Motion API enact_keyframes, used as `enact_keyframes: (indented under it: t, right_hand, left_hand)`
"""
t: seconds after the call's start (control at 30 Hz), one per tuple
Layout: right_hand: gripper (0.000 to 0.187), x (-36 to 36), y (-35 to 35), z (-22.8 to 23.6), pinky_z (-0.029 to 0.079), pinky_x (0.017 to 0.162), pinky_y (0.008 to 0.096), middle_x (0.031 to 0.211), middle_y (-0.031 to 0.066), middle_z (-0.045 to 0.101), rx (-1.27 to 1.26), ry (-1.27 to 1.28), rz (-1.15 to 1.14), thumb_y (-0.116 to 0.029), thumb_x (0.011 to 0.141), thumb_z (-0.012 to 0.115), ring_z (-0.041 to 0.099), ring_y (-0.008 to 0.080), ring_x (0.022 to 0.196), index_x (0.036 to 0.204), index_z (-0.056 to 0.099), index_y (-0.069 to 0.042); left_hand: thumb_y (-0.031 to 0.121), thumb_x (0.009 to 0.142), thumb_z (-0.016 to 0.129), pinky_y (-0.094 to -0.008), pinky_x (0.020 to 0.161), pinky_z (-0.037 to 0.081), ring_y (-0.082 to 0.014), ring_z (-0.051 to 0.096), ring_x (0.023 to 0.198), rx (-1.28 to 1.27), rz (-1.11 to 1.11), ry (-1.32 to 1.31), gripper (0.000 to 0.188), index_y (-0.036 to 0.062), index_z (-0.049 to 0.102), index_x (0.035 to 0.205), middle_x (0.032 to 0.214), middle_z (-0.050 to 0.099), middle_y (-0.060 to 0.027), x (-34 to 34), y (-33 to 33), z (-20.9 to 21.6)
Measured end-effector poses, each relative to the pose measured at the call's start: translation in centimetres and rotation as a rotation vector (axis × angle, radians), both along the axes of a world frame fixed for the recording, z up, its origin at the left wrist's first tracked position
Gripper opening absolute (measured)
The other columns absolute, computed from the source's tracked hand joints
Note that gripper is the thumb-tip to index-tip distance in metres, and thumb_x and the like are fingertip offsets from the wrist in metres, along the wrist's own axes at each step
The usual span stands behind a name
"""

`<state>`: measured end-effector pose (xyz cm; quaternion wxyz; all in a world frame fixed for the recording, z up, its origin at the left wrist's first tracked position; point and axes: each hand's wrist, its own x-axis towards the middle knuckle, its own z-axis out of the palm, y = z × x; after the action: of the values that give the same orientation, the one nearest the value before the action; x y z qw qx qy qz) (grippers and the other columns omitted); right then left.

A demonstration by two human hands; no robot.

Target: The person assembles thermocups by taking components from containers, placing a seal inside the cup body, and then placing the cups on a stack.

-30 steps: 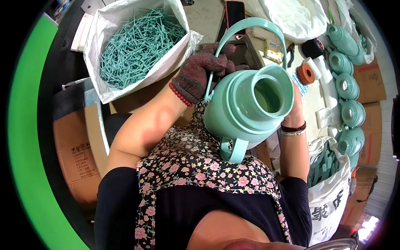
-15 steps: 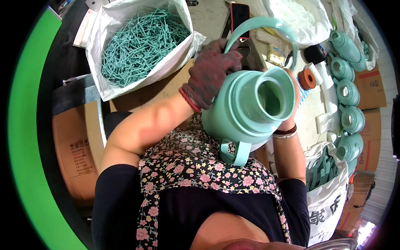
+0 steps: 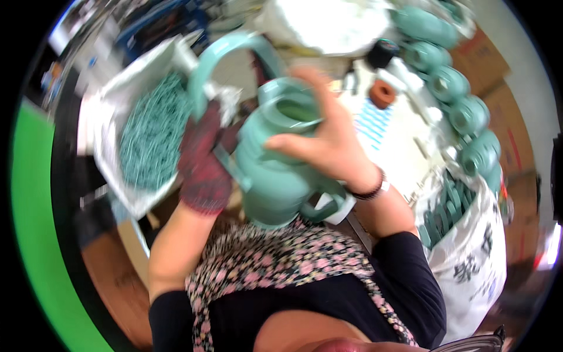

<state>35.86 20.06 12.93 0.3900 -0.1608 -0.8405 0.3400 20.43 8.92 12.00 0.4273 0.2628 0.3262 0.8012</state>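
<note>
In front of my apron is a teal plastic jug [image 3: 271, 196], tilted with its round mouth upward, a small side handle near its lower right. A curved teal carrying handle [image 3: 237, 42] arches above the mouth. My left hand [image 3: 203, 161], in a dark red and black glove, is closed at the lower left end of that arch, beside the jug's shoulder. Bare, my right hand [image 3: 335, 134] lies round the right side of the jug's neck, thumb across the front and fingers up along the rim. Motion smears the fingertips of both hands.
A white sack of thin teal strips [image 3: 155, 135] stands at the left. Teal jugs [image 3: 448, 84] line the right, above a white sack of teal handles [image 3: 448, 208]. An orange-brown ring [image 3: 382, 94] and a black round cap [image 3: 382, 53] lie on the worktop [image 3: 404, 141].
The jug has shifted left and turned more upright. My right hand has come from behind it to the front of its neck. The view has swung, and the carrying handle now arches further left.
</note>
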Motion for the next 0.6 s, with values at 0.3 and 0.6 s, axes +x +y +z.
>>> enact_keyframes:
  t: [0.3, 0.6]
  right_hand:
    - [0.08, 5.0, 3.5, 0.8, 0.042, 0.096, 0.0381, 0.117, 0.0162, 0.054, -0.06, 0.377, 0.168, -0.035, 0.066, 0.078, 0.05, 0.0307, 0.113, 0.131, 0.043, -0.005]
    - [0.032, 8.7, 12.8, -6.5, 0.044, 0.082, 0.0301, 0.097, 0.0067, 0.058, -0.495, 0.179, -0.19, -0.03, 0.092, 0.053, 0.054, 0.0167, 0.088, 0.105, 0.057, -0.001]
  left_hand:
    - [0.027, 0.1, 0.036, -0.0438, 0.106, 0.038, -0.027, 0.049, 0.122, -0.427, -0.147, -0.381, 0.042, 0.0027, 0.045, 0.134, 0.135, 0.05, -0.013, -5.6, -7.2, -9.5]
    - [0.028, 0.096, 0.051, -0.048, 0.103, 0.039, -0.0294, 0.049, 0.121, -0.216, 0.122, 0.077, 0.06, 0.0043, 0.025, 0.145, 0.139, 0.044, -0.0135, -5.1, -4.4, -4.1]
